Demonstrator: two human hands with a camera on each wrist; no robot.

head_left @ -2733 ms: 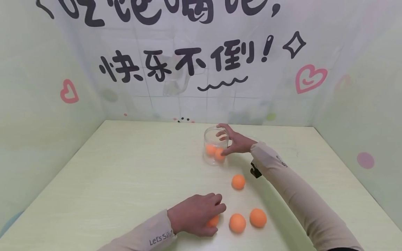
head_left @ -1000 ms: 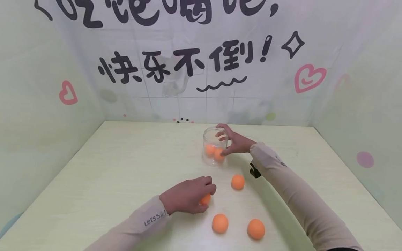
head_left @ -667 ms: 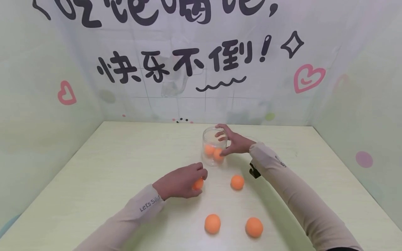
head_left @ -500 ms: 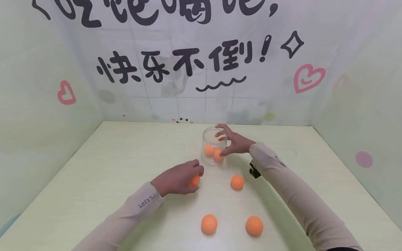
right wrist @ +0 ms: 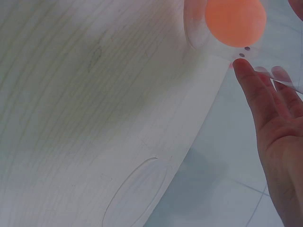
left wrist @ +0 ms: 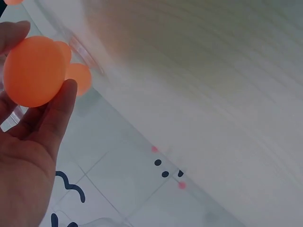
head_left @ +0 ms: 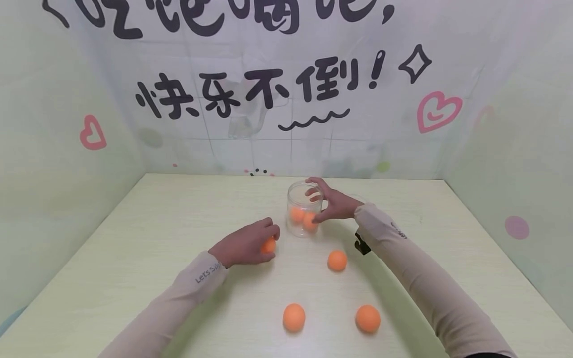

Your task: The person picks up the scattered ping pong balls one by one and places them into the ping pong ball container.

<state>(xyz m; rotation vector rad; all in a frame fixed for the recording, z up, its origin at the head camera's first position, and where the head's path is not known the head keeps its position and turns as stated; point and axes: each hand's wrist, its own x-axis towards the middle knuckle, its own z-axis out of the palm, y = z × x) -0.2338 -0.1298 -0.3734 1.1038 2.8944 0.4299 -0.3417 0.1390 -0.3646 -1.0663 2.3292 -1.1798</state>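
My left hand (head_left: pixel 243 243) pinches an orange ping-pong ball (head_left: pixel 268 245) between thumb and fingers, to the left of and slightly nearer than a clear jar. The left wrist view shows this ball (left wrist: pixel 34 72) large at the fingertips (left wrist: pixel 66 92), with the jar's balls behind it. Towards the back of the table, my right hand (head_left: pixel 337 203) grips the upright, open-topped clear jar (head_left: pixel 305 201) from its right side, thumb in front and fingers at the rim. Two orange balls (head_left: pixel 297 214) lie inside it. In the right wrist view one ball (right wrist: pixel 236 21) shows through its wall.
Three loose orange balls lie on the pale table (head_left: pixel 188 209): one (head_left: pixel 337 260) in front of the jar, one (head_left: pixel 294 317) front centre, one (head_left: pixel 368 319) front right. A clear round lid (right wrist: pixel 137 194) lies near the back edge. Printed curtains enclose the table.
My left hand has moved away from the front, up and left, carrying its ball. The front centre ball has rolled left; the front right one has shifted slightly. My right hand stays at the jar.
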